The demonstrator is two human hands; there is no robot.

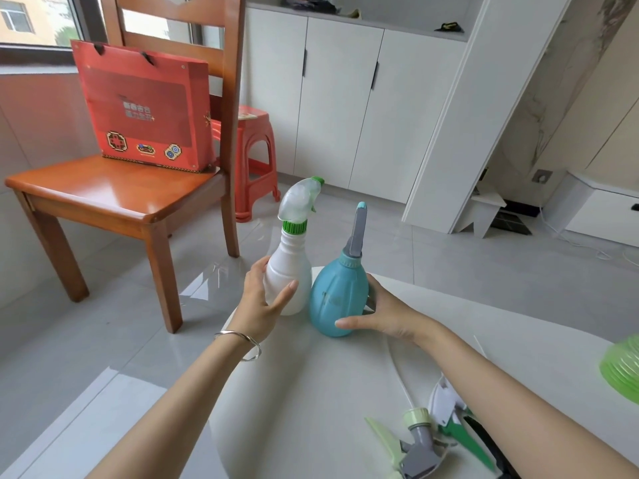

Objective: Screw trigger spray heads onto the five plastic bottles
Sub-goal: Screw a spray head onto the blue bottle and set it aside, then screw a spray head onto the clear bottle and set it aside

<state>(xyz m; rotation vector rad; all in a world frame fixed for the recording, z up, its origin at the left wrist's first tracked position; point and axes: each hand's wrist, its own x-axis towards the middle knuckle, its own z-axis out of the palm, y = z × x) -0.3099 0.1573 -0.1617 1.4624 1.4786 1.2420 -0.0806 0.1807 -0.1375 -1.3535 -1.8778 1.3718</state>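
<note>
A white bottle (288, 271) with a clear spray head and green collar (300, 205) stands at the far edge of the white table (311, 392). My left hand (262, 302) grips its lower body. Right beside it stands a round teal bottle (337, 299) with a grey and teal spray head (358, 233); my right hand (377, 312) holds its side, thumb in front and fingers behind. Loose spray heads lie near the front: a pale green and grey one (413, 444) and a white and green one (449, 413). A green bottle (622, 369) shows at the right edge, blurred.
A wooden chair (138, 188) with a red gift bag (145, 108) stands on the floor to the left of the table. A red plastic stool (256, 160) sits behind it. White cabinets (345, 105) line the back wall.
</note>
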